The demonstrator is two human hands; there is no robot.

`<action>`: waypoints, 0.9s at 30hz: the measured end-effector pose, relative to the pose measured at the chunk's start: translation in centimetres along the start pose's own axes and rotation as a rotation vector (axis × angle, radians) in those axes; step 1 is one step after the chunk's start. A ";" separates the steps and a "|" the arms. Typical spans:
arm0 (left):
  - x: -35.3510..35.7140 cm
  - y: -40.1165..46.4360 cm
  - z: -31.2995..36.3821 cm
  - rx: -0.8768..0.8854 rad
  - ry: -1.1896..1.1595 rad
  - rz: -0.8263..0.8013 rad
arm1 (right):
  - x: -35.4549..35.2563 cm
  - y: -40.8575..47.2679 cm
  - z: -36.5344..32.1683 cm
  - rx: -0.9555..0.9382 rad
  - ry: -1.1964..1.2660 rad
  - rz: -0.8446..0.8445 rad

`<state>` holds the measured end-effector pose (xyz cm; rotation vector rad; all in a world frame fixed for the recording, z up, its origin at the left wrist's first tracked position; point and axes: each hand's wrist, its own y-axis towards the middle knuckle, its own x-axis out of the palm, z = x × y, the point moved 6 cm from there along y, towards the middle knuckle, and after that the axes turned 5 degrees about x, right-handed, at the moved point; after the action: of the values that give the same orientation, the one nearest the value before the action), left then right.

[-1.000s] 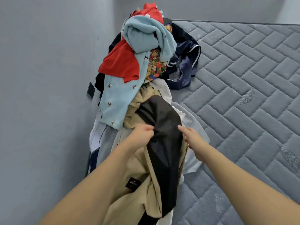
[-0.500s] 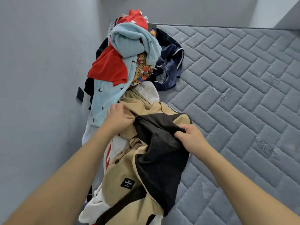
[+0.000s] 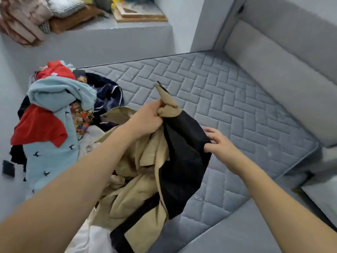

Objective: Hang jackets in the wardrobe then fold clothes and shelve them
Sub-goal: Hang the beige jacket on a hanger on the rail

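Beige jacket [image 3: 138, 194]: gripped by left hand [image 3: 145, 119]
Black lining [image 3: 182, 161]: pinched by right hand [image 3: 218, 143]
Mattress [image 3: 237, 106]: beneath both hands

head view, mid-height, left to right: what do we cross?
red garment → light blue bird-print garment → left hand → black lining of the beige jacket → right hand → grey quilted mattress

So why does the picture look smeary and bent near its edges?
Head view: motion blur smears the pinkish folded blanket and the dark wall socket; the wide lens bows the grey quilted mattress; soft, even light, no glare.
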<state>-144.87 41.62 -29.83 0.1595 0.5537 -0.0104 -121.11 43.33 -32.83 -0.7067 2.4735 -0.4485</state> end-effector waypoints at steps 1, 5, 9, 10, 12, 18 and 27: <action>1.0 1.5 4.3 0.075 0.014 -0.063 | -2.2 -1.2 0.2 0.007 0.068 -0.001; 6.2 5.6 19.9 0.356 0.044 -0.231 | -10.7 -6.5 0.3 -0.032 0.269 0.058; 12.0 6.6 34.5 0.608 0.101 -0.339 | -20.0 -13.1 0.5 -0.104 0.287 0.118; 13.6 6.6 37.9 0.659 0.096 -0.360 | -22.2 -15.2 0.4 -0.142 0.278 0.131; 16.9 6.4 44.3 0.743 0.097 -0.382 | -26.5 -20.1 0.7 -0.195 0.270 0.167; 27.4 6.7 58.8 0.964 0.370 -0.248 | -40.6 -36.7 5.3 -0.260 0.335 0.638; 45.2 6.5 70.2 1.171 0.542 -0.238 | -52.8 -57.8 10.9 -0.337 0.247 1.415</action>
<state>-69.36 38.74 6.33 1.2633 1.0547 -0.5433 -54.00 24.61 4.47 1.0712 2.5743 0.4506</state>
